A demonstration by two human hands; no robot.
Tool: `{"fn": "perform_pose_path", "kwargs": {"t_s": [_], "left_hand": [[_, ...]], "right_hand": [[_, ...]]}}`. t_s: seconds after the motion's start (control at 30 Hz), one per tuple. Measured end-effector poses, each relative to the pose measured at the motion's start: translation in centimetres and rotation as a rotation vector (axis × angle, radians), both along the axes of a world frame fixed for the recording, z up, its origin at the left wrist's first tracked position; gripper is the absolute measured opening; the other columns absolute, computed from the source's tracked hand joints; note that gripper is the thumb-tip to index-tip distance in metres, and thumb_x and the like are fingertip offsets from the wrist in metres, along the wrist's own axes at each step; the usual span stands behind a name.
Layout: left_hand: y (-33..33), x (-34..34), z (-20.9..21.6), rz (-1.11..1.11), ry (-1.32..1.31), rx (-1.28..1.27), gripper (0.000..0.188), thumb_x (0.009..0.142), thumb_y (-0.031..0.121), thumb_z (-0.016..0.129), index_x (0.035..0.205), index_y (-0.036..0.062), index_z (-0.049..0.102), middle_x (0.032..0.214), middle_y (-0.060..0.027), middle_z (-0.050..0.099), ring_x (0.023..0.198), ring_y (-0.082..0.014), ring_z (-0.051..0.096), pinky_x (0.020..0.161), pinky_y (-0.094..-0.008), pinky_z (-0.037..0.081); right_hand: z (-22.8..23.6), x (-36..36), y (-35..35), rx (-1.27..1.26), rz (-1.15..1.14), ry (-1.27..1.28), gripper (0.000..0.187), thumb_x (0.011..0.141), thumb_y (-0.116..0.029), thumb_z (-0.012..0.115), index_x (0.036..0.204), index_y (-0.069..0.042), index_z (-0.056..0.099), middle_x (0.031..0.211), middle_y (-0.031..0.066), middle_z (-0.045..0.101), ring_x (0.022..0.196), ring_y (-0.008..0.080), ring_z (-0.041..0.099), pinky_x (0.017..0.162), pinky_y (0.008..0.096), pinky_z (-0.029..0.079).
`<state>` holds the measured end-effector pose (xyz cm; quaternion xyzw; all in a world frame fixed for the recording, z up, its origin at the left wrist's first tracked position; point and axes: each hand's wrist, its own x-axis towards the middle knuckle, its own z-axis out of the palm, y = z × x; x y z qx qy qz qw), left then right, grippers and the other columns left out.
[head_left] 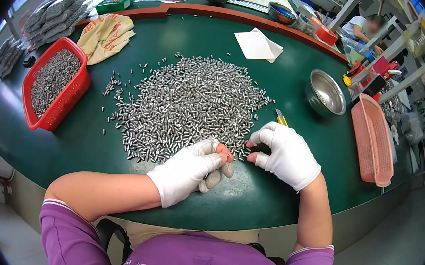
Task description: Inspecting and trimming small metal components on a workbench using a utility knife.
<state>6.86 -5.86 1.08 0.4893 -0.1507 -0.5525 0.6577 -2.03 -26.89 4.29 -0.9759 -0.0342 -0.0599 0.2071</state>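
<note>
A wide heap of small silvery metal parts [189, 104], each a short cylinder, is spread over the green table. My left hand [183, 168], in a white glove with bare fingertips, is at the heap's near edge. Its thumb and forefinger are pinched around a small metal part [227, 156], which is mostly hidden; the other fingers curl underneath. To the right of it, my right hand [288, 153] wears a similar glove. Its fingers bend toward the heap's right edge, thumb and forefinger apart, with nothing visible between them. A yellow cutter knife [281, 118] lies just beyond the right hand.
At left stands a red basket [82, 80] of metal parts, beside a tan cloth bag [106, 38]. Farther right are white paper sheets [255, 45], a steel bowl [326, 93] and a pink basket [372, 139]. A raised brown edge [204, 11] borders the far side; another person [360, 29] sits beyond.
</note>
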Motion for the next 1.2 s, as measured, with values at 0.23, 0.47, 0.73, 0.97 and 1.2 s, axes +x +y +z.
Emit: {"fn": "perform_pose_path", "kwargs": {"t_s": [0.23, 0.47, 0.73, 0.97, 1.2], "left_hand": [[0.0, 0.1, 0.0, 0.005, 0.029, -0.006, 0.014, 0.098, 0.015, 0.044, 0.106, 0.0082, 0.054, 0.089, -0.0043, 0.062, 0.059, -0.0070, 0.047, 0.051, -0.0204, 0.037], [0.2, 0.1, -0.5, 0.020, 0.083, -0.060, 0.018, 0.098, 0.021, 0.052, 0.110, 0.0076, 0.054, 0.094, -0.0062, 0.060, 0.059, -0.0084, 0.045, 0.053, -0.0218, 0.036], [0.2, 0.1, 0.0, -0.011, 0.034, -0.039, 0.013, 0.097, 0.016, 0.050, 0.106, 0.0079, 0.053, 0.092, -0.0039, 0.061, 0.060, -0.0057, 0.046, 0.052, -0.0199, 0.038], [0.1, 0.1, 0.1, -0.016, 0.024, -0.014, 0.013, 0.097, 0.016, 0.050, 0.106, 0.0081, 0.053, 0.092, -0.0036, 0.061, 0.060, -0.0058, 0.046, 0.052, -0.0199, 0.037], [0.1, 0.1, 0.0, -0.022, 0.034, -0.012, 0.014, 0.097, 0.016, 0.049, 0.108, 0.0082, 0.053, 0.092, -0.0038, 0.061, 0.061, -0.0060, 0.046, 0.052, -0.0202, 0.038]], "right_hand": [[-1.0, 0.1, 0.0, -0.044, 0.004, 0.016, 0.017, 0.074, -0.017, 0.075, 0.087, -0.010, 0.067, 0.086, 0.0070, 0.061, 0.083, 0.0271, 0.061, 0.073, 0.0372, 0.049], [-0.9, 0.2, -0.1, -0.014, -0.033, 0.084, 0.016, 0.075, -0.017, 0.074, 0.085, -0.008, 0.065, 0.083, 0.0085, 0.061, 0.082, 0.0279, 0.061, 0.073, 0.0376, 0.049], [-1.2, 0.3, -0.1, -0.027, -0.073, 0.052, 0.011, 0.081, -0.019, 0.067, 0.085, -0.009, 0.065, 0.084, 0.0094, 0.063, 0.085, 0.0285, 0.063, 0.075, 0.0382, 0.050], [-0.7, 0.4, -0.6, -0.025, -0.166, -0.013, 0.013, 0.076, -0.011, 0.071, 0.087, -0.007, 0.065, 0.084, 0.0092, 0.063, 0.083, 0.0282, 0.062, 0.075, 0.0359, 0.050], [-0.8, 0.2, -1.1, 0.035, -0.142, 0.006, 0.017, 0.076, -0.008, 0.071, 0.092, -0.009, 0.068, 0.086, 0.0079, 0.064, 0.082, 0.0279, 0.062, 0.073, 0.0360, 0.050]]}}
